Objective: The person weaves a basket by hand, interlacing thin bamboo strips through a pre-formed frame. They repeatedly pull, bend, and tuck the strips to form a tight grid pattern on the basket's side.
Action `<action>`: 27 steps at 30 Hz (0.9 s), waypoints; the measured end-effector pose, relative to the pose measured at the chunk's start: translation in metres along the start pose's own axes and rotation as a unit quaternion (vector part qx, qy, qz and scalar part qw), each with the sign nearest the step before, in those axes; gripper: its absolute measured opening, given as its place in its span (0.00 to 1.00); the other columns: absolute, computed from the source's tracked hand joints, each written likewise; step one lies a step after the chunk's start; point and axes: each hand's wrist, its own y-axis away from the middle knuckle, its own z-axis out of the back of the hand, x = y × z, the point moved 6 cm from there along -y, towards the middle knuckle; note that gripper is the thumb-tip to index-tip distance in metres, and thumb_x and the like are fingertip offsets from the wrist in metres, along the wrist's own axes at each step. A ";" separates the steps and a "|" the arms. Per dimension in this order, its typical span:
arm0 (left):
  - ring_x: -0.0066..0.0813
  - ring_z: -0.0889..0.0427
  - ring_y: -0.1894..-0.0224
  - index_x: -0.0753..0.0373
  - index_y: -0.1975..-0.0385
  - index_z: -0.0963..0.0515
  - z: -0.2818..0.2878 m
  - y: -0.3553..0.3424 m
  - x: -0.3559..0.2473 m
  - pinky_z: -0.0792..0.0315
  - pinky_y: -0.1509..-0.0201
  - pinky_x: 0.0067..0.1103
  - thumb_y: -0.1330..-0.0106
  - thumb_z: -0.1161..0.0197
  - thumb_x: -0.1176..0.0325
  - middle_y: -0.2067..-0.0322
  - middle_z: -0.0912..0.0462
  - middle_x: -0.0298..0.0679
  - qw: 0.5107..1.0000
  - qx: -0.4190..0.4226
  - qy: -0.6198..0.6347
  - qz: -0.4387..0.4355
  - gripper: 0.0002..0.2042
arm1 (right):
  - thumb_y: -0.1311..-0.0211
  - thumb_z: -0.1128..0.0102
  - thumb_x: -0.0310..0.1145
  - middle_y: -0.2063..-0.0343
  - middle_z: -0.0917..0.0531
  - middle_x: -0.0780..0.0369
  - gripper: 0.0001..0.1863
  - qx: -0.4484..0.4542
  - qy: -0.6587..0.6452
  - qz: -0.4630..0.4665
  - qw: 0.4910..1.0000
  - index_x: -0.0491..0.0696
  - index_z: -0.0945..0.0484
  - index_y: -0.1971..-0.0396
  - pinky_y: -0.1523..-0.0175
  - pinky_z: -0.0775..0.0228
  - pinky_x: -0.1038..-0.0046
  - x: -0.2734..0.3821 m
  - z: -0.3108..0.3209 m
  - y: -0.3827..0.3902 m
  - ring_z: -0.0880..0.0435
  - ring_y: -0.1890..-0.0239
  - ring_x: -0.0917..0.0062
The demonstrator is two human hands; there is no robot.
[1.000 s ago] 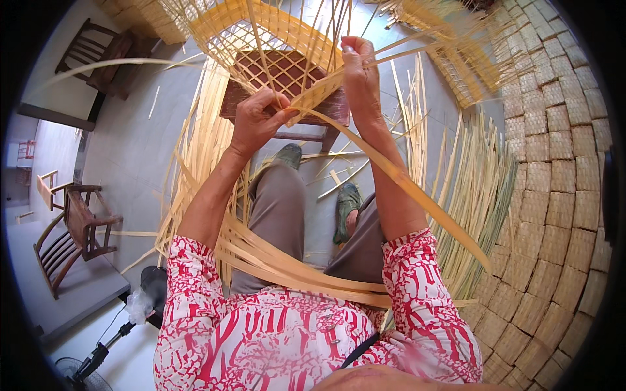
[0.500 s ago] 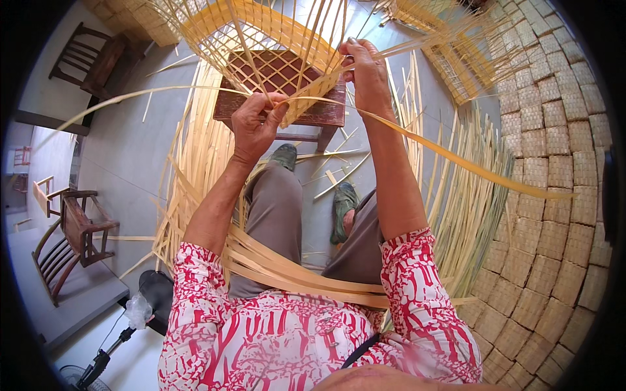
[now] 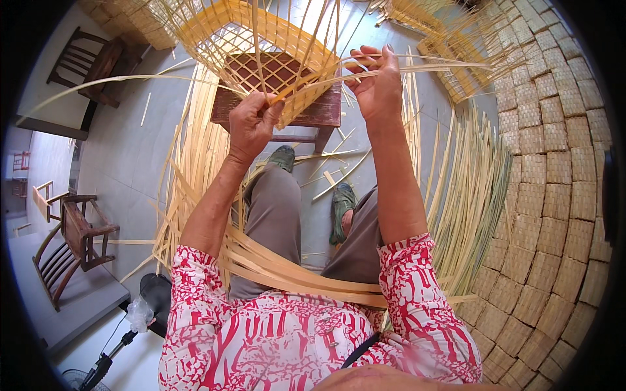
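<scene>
I sit with a half-woven bamboo basket (image 3: 261, 45) resting on a small dark wooden stool (image 3: 313, 111) in front of my knees. Its open lattice base faces me and loose uprights fan out past its rim.

My left hand (image 3: 253, 124) is closed around the near edge of the basket, pinching a few thin bamboo strips (image 3: 287, 98) against the frame to keep the weave from slipping. My right hand (image 3: 377, 85) is raised higher and to the right, its fingers closed on a long pale bamboo strip (image 3: 443, 64) that runs from the weave out to the right.

To do this step well, I judge that the left hand should hold the crossing firmly while the right keeps the strip flat and lightly taut, so it slides over and under the uprights without twisting or splitting.

A bundle of long strips (image 3: 293, 274) lies across my lap. More spread over the grey floor (image 3: 130, 163) on both sides of my legs.

No packages, labels or signs show. To my right rises a tall stack of finished woven baskets (image 3: 554, 195), pale tan with a checked pattern. A brown wooden chair (image 3: 72, 241) stands at left, and another dark chair (image 3: 91, 65) sits at upper left.
</scene>
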 end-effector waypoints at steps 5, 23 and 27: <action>0.23 0.19 0.78 0.65 0.65 0.18 -0.001 0.005 0.002 0.28 0.73 0.21 0.31 0.31 0.67 0.76 0.20 0.37 1.000 -0.012 0.025 0.012 0.08 | 0.29 0.50 0.61 0.64 0.22 0.59 0.26 0.001 -0.008 0.029 1.000 0.50 0.26 0.63 0.67 0.30 0.71 -0.005 -0.001 0.007 0.21 0.65 0.74; 0.40 0.25 0.76 0.67 0.73 0.20 -0.002 0.001 -0.008 0.32 0.71 0.30 0.30 0.34 0.65 0.79 0.27 0.44 0.997 -0.063 -0.045 0.016 0.12 | 0.24 0.59 0.53 0.51 0.16 0.52 0.24 -0.009 -0.140 -0.062 0.988 0.48 0.21 0.61 0.53 0.25 0.58 -0.010 0.021 0.023 0.17 0.57 0.64; 0.34 0.26 0.77 0.67 0.73 0.21 0.001 0.003 -0.002 0.33 0.72 0.28 0.29 0.35 0.66 0.79 0.26 0.41 0.997 -0.067 -0.040 0.025 0.12 | 0.23 0.56 0.51 0.53 0.15 0.53 0.21 0.047 -0.028 0.039 0.998 0.49 0.22 0.61 0.58 0.24 0.62 0.002 0.006 0.026 0.16 0.60 0.64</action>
